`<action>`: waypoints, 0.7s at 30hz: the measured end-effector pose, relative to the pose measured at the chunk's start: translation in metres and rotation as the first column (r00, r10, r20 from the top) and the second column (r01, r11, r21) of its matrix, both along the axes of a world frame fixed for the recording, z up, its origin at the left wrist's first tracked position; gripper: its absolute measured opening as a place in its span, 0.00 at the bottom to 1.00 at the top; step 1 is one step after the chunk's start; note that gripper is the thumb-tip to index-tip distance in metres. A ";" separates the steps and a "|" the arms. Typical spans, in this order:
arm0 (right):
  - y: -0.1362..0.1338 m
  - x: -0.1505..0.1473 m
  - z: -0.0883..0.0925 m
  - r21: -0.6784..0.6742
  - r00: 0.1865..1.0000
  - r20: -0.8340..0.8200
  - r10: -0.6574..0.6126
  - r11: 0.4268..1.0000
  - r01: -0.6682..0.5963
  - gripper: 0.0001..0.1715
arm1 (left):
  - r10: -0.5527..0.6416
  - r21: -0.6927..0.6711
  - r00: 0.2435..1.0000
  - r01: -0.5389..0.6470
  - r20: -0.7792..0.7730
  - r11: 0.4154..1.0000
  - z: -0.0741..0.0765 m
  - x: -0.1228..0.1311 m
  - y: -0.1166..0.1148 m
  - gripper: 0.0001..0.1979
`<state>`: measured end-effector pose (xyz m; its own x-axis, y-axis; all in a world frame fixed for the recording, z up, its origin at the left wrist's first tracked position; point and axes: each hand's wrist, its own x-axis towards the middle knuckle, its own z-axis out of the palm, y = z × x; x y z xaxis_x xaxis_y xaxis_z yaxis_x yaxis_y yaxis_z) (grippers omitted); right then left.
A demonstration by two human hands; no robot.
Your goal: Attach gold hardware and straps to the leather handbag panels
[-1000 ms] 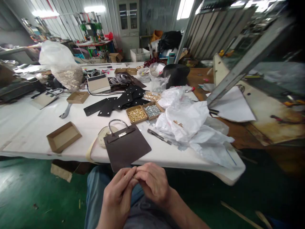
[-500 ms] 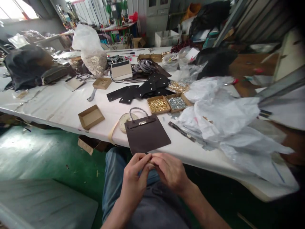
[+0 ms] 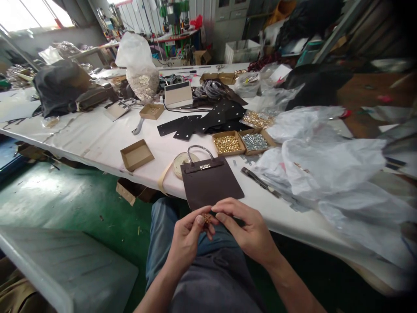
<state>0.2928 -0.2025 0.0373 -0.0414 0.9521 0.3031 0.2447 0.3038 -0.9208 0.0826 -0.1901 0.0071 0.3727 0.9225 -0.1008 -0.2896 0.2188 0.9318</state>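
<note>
My left hand (image 3: 189, 234) and my right hand (image 3: 249, 230) meet over my lap, just below the table edge. Both pinch a small gold metal fitting (image 3: 206, 217) between their fingertips. Right above them a dark brown bag panel (image 3: 211, 184) with a metal handle and a clasp lies flat on the white table (image 3: 97, 139), overhanging its near edge. Behind the panel stand a cardboard box of gold fittings (image 3: 227, 143) and a box of silver fittings (image 3: 254, 141).
An empty cardboard box (image 3: 137, 154) and a tape roll (image 3: 182, 160) lie left of the panel. Black leather strips (image 3: 208, 121) lie further back. Crumpled white plastic bags (image 3: 325, 161) cover the right side. A long metal tool (image 3: 257, 180) lies beside them. Green floor is to the left.
The view has swung left and tilted down. My hands stay together over my lap, and the gold fitting now shows between the fingertips.
</note>
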 end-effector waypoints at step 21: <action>0.000 -0.039 -0.004 -0.419 0.873 -0.487 0.023 0.871 -0.257 0.23 | 0.100 0.255 0.965 -0.037 -0.242 0.966 -0.015 -0.011 -0.019 0.28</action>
<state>0.2541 -0.2022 0.0331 -0.1550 0.9771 -0.1461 -0.2461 -0.1814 -0.9521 0.0721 -0.2093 -0.0081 0.2998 0.9527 0.0510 -0.0457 -0.0390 0.9982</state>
